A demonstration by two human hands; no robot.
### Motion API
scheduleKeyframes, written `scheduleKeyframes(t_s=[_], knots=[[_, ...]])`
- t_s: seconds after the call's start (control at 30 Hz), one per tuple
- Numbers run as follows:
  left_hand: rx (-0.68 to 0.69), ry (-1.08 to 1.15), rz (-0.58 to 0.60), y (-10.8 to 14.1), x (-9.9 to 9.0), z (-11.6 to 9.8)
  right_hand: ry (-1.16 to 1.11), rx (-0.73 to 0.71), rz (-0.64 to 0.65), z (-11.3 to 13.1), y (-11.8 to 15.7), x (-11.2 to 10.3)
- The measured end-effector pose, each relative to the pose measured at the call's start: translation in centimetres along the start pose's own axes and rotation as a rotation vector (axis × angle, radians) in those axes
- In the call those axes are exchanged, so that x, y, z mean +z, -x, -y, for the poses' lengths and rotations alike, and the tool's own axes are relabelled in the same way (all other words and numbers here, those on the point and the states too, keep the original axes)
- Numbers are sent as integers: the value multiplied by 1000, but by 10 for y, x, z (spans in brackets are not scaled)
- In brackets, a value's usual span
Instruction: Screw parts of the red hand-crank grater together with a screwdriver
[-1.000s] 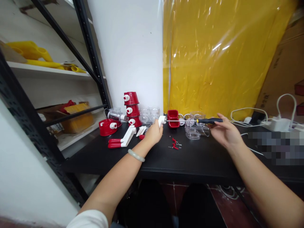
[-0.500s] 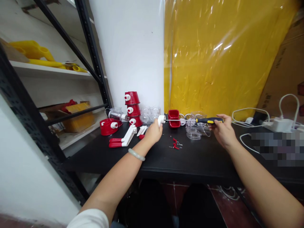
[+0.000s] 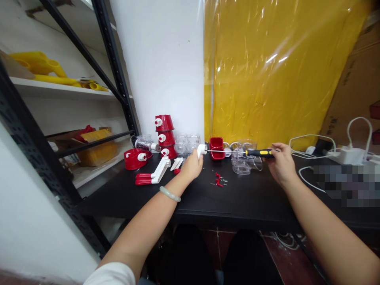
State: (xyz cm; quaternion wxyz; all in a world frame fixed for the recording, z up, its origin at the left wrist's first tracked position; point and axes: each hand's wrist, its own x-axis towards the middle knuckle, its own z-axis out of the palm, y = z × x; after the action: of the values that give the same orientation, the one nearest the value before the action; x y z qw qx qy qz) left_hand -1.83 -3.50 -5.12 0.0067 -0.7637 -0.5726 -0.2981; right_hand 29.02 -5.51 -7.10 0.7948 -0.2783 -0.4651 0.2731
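My left hand (image 3: pixel 192 165) is closed around a white plastic part (image 3: pixel 202 149) with a round socket end facing right. In my right hand (image 3: pixel 282 163) is the butt of a black-and-yellow screwdriver (image 3: pixel 258 153), gripped by the fingers. Its long shaft lies level, and the tip reaches into the socket end of the white part; the tip itself is hidden. Below the shaft, small red pieces (image 3: pixel 219 180) lie on the black table among several metal pins or screws. White handles with red grips (image 3: pixel 151 178) rest left of my left hand.
Stacked red housings (image 3: pixel 165 137) stand against the wall, with another red housing (image 3: pixel 134 159) and a grater drum (image 3: pixel 145 145) beside them. A red hopper (image 3: pixel 217 148) and clear plastic cups (image 3: pixel 242 164) sit behind the screwdriver. White cables and a charger (image 3: pixel 352 155) occupy the right side.
The fingers of my right hand have shifted back toward the end of the screwdriver handle, showing more of it. My left hand and the white part hold nearly the same position.
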Motion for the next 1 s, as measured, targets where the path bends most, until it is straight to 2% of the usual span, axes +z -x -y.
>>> scheduleKeyframes(t_s=[0.13, 0.33, 0.43, 0.53, 0.6, 0.67, 0.83, 0.9, 1.0], knots=[[-17, 9, -10, -2, 1, 2, -71, 62, 13, 4, 4, 5], [-19, 16, -36, -2, 0, 2, 333, 62, -13, -1, 8, 0], [-16, 19, -30, -2, 0, 2, 184, 68, 2, 1, 7, 3], [-14, 8, -25, -2, 0, 2, -55, 127, 51, 7, 7, 6], [-15, 4, -27, -2, 1, 2, -124, 157, 82, 9, 7, 6], [-17, 7, -31, -3, 1, 3, -94, 145, 84, 8, 8, 5], [-21, -2, -33, -2, 1, 4, 195, 103, 8, -1, 5, 2], [-24, -9, -27, -2, 1, 3, 174, 92, -16, -1, 4, 3], [-22, -5, -19, -2, 1, 3, -15, 125, 6, 3, 4, 4]])
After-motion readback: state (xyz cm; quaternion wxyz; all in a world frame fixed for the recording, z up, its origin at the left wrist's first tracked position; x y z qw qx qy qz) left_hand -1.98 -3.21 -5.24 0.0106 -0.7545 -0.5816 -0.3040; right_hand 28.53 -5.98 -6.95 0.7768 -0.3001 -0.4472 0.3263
